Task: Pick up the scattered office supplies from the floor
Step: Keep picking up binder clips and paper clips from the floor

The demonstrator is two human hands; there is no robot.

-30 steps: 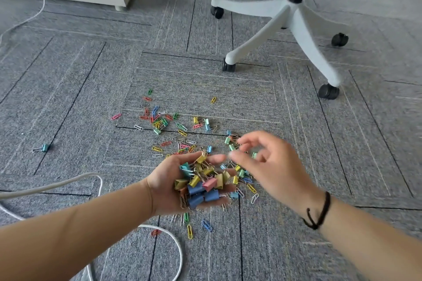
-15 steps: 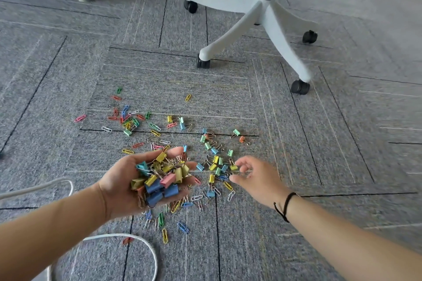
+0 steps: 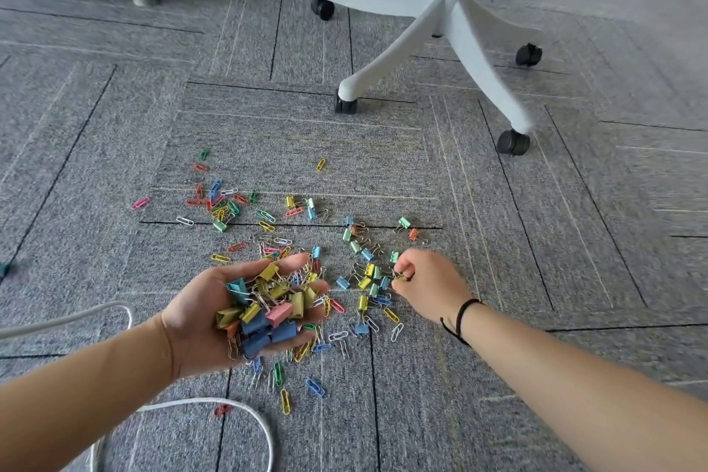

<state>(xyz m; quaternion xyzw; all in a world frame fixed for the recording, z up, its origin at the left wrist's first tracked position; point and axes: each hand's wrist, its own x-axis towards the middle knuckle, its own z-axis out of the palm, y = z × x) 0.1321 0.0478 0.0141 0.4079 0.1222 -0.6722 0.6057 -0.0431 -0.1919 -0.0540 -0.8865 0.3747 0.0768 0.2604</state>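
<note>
The left grip (image 3: 214,322) lay palm-up and cupped, its fingers only loosely curled, carrying a heaped pile of binder clips (image 3: 264,312) in blue, yellow, pink and teal that rose above the edge of the palm. Off to the left of that grip a white cable (image 3: 214,404) looped across the carpet (image 3: 498,395), and a lone red paper clip (image 3: 222,409) lay against it. Beyond the cupped fingers, further from the person, loose paper clips (image 3: 226,203) were strewn over the grey tiles, with more spilled directly beneath and just below the palm.

To the right of the heap, the right grip (image 3: 425,284) was down at the floor, thumb and forefinger closed in a pinch on a small yellow binder clip (image 3: 401,277). Just left of that pinch sat a cluster of floor clips (image 3: 369,280) not yet gathered; a green and an orange one lay a little beyond it. Well past both grips stood a white chair base (image 3: 440,23) on black castors.

The chief risk, as I judged it, was the overfull left palm: adding another clip, or tilting the wrist while reaching, could send the top ones sliding back onto the carpet. The wire handles were tangled, so one snagged clip might drag several off.
</note>
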